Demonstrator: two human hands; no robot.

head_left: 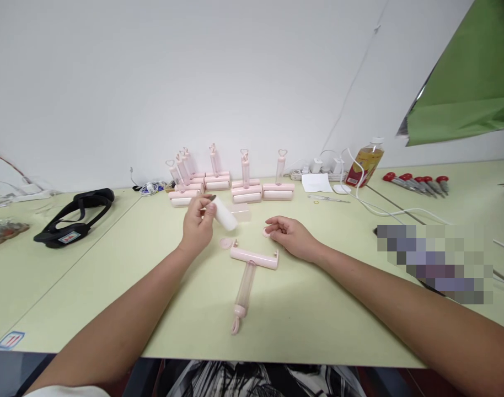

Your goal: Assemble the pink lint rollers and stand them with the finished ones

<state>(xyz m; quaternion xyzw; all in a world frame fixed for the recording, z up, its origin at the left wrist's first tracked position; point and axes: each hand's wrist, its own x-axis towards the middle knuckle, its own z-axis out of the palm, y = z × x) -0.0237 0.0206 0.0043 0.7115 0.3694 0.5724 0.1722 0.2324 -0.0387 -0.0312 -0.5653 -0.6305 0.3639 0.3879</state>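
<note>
My left hand [199, 220] is closed round one end of a white lint roller refill [225, 214], held tilted above the table. My right hand [291, 236] has its fingers curled at a small pink round end cap [266, 232], partly hidden under the fingertips. Between my hands lies a pink lint roller frame [254, 258] with no roll on it. Its clear handle [246, 286] points toward me and ends in a pink loop. Another pink round cap [226, 243] lies by the frame's left end. Behind the refill is a pale pink translucent cover [240, 212].
Several assembled pink lint rollers [246, 192] stand along the wall. At the left is a black head strap [76, 220]. A drink bottle [365, 162], white cables, a folded paper [316, 182], tweezers [328, 198] and several red-topped tools [417, 183] occupy the right side.
</note>
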